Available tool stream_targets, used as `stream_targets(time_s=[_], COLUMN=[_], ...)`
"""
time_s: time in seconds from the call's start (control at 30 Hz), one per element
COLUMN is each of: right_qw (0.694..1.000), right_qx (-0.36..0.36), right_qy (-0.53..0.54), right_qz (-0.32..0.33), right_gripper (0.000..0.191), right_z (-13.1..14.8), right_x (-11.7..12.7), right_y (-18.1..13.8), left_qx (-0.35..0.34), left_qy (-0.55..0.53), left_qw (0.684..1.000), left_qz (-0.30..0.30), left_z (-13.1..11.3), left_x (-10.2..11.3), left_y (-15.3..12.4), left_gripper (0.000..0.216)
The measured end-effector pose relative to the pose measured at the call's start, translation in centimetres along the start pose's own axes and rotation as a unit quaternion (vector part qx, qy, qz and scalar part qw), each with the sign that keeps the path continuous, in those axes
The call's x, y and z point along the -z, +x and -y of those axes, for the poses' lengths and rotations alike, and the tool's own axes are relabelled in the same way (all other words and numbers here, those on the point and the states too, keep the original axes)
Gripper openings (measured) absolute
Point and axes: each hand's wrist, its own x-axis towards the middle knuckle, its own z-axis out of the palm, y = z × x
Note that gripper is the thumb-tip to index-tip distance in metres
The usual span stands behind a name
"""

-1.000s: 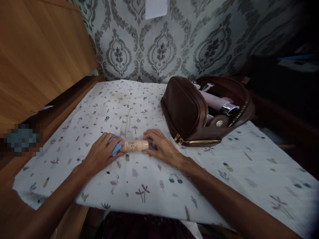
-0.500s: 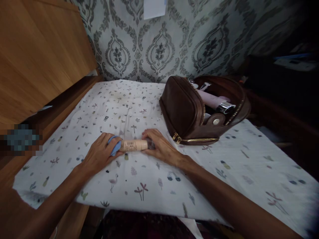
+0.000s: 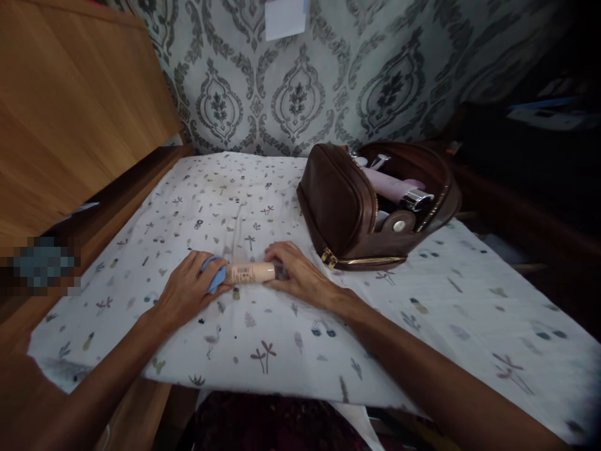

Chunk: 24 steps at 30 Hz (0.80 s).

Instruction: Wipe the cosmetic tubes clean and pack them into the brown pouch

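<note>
1. A slim beige cylindrical bottle [image 3: 248, 273] with small print on its label is seen lying on its side on the desk, near the front edge and between the two hands.
2. Its long axis runs left to right, nearly parallel to that front edge. The dark cap end points right and the base end points left.
3. The left hand [image 3: 188, 285] is curled around a small blue cloth [image 3: 212, 275], which is pressed against the bottle's left end.
4. The right hand [image 3: 295, 279] is laid over the cap end, fingers bent down around it, so the cap is mostly hidden.
5. The desk is covered by a white printed sheet [image 3: 263, 207] patterned with small plants and birds.
6. An open brown leather toiletry bag [image 3: 342, 210] with a gold zip is set behind and to the right of the bottle, near it but apart. A pink tube [image 3: 392, 185] is seen inside.
7. A grey damask wallpaper [image 3: 300, 100] is seen behind, and a wooden panel [image 3: 70, 113] at the left.
</note>
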Motion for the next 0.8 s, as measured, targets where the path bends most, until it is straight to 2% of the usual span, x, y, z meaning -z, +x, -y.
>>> stream_targets(time_s=[0.07, 0.13, 0.3, 0.47, 0.57, 0.67, 0.8], right_qw=[1.0, 0.999, 0.998, 0.999, 0.999, 0.999, 1.0], right_qx=[0.024, 0.039, 0.051, 0.045, 0.043, 0.048, 0.026], right_qy=[-0.007, -0.012, -0.023, -0.012, -0.003, 0.002, 0.004], right_qz=[0.004, 0.009, 0.01, -0.005, -0.008, -0.003, 0.002], right_gripper=[0.024, 0.019, 0.019, 0.02, 0.024, 0.027, 0.028], right_z=[-0.2, -0.5, -0.9, -0.7, -0.4, -0.2, 0.0], right_x=[0.0, 0.0, 0.0, 0.0, -0.1, -0.1, 0.0], right_y=[0.1, 0.2, 0.2, 0.2, 0.2, 0.1, 0.1], left_qx=[-0.002, -0.003, 0.014, 0.033, 0.011, -0.011, 0.026], left_qy=[-0.001, -0.003, -0.017, -0.029, -0.035, -0.042, -0.046], left_qw=[1.0, 1.0, 1.0, 0.998, 0.996, 0.99, 0.978], left_qz=[-0.003, -0.004, 0.006, 0.045, 0.078, 0.135, 0.203], left_z=[-0.1, -0.1, 0.0, -0.1, -1.6, -3.9, -5.4], left_x=[0.1, 0.1, -0.1, 0.3, 0.6, 0.3, 0.4], left_y=[0.1, 0.1, -0.3, 0.0, 1.7, 4.0, 5.8], left_gripper=[0.03, 0.03, 0.031, 0.034, 0.04, 0.039, 0.031])
